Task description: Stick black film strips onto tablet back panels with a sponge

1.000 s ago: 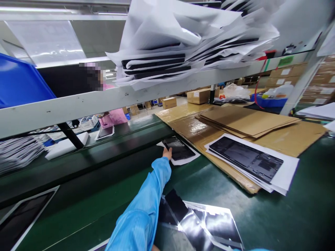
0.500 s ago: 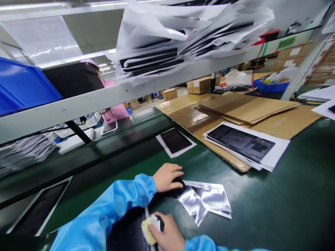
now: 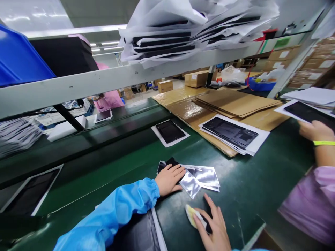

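The green worktable (image 3: 251, 195) fills most of what I can see, and the pale shelf (image 3: 104, 77) crosses above it, carrying a thick stack of dark panels and white paper (image 3: 162, 42) on top. Over at the far right corner of the table lie brown cardboard sheets (image 3: 235, 101), with a dark panel on white paper (image 3: 230, 131) resting on their near edge. To the right, a co-worker in a lilac sleeve (image 3: 309, 205) holds another papered panel (image 3: 314, 113). Closest to the person, a large dark panel (image 3: 141, 232) sits partly under the blue left sleeve (image 3: 117, 205); a smaller-looking one (image 3: 170, 131) lies farther out on its white sheet. Silvery film sheets (image 3: 206, 176) overlap at the centre of the table. The left hand (image 3: 169, 179) lies palm down at their left end, fingers extended, gripping nothing I can make out, and partly covers a black strip (image 3: 171, 161). The right hand (image 3: 213, 223), just nearer, pinches a yellow-and-white pad (image 3: 192, 216) between thumb and fingers.
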The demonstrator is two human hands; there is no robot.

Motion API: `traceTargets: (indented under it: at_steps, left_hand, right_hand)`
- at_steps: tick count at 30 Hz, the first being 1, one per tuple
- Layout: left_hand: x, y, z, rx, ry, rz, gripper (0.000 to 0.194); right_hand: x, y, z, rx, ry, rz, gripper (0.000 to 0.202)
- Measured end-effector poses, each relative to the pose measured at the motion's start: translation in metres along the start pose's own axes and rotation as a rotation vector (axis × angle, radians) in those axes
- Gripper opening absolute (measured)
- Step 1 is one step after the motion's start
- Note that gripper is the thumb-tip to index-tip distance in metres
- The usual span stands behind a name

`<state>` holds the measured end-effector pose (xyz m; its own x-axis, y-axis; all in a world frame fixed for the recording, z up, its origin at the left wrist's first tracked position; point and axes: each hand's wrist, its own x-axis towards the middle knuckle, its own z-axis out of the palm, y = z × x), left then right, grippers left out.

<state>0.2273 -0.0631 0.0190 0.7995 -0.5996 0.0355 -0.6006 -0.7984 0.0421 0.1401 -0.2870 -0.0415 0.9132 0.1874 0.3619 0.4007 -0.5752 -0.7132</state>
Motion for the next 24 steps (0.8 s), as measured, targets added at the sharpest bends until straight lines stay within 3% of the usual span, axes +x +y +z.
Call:
traceTargets:
  at_steps: [3, 8, 13, 15, 17, 19, 21, 24]
  left_hand:
    - [0.001, 0.002, 0.008, -0.034, 0.005, -0.003, 0.074]
    - [-0.004, 0.010, 0.009, -0.068, 0.046, 0.040, 0.083]
    - [-0.013, 0.032, -0.001, -0.133, 0.047, 0.103, 0.064]
    - [-0.018, 0.044, -0.005, -0.235, 0.081, 0.048, 0.045]
    - [-0.022, 0.055, -0.007, -0.386, 0.138, -0.042, 0.032]
    - [-0.026, 0.064, -0.007, -0.547, 0.207, -0.137, 0.031]
    - [-0.028, 0.072, -0.005, -0.669, 0.269, -0.211, 0.032]
    - [-0.031, 0.081, -0.001, -0.749, 0.341, -0.281, 0.028]
  right_hand:
    - [0.000, 0.004, 0.006, -0.041, -0.112, 0.004, 0.038]
    - [0.025, -0.007, 0.007, 0.042, -0.344, -0.058, 0.028]
    - [0.032, -0.009, 0.004, 0.154, -0.464, -0.046, 0.034]
    - [0.024, -0.002, 0.007, 0.153, -0.472, -0.053, 0.036]
    - [0.015, 0.008, 0.011, 0.120, -0.401, -0.079, 0.041]
    - [0.008, 0.016, 0.015, 0.080, -0.353, -0.111, 0.042]
    - [0.005, 0.020, 0.018, 0.059, -0.385, -0.148, 0.039]
    - [0.008, 0.017, 0.019, 0.041, -0.363, -0.203, 0.042]
